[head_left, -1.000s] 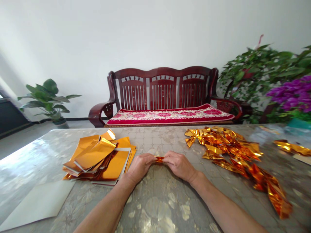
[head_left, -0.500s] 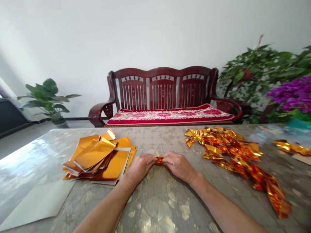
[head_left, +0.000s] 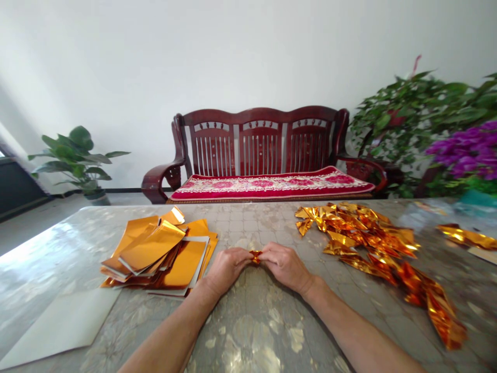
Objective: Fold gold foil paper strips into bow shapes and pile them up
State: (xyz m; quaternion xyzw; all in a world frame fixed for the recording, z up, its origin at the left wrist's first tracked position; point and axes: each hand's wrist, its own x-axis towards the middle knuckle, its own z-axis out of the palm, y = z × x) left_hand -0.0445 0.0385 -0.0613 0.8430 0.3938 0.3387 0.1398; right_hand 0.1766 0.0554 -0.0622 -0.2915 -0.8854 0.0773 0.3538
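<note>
A small piece of crumpled gold foil paper (head_left: 255, 256) is pinched between my two hands, just above or on the table. My left hand (head_left: 229, 267) is closed on its left end, and my right hand (head_left: 285, 264) grips the right end. Only a short middle part shows; the fingers cover the ends. Left of my hands lies a loose stack of flat gold foil sheets (head_left: 155, 251), some with pale backs turned up. To the right is a heap of twisted gold foil pieces (head_left: 365, 233), trailing toward the near right.
The table (head_left: 248, 321) has a glossy, patterned top. A pale sheet (head_left: 64, 324) lies at the near left. Clear plastic (head_left: 423, 215) and another foil piece (head_left: 468, 237) are at the far right. Behind stands a wooden bench (head_left: 260, 140) with a red patterned cover, with plants at both sides.
My hands have drawn slightly closer together, and less of the foil shows between them. The stack and the heap have not moved.
</note>
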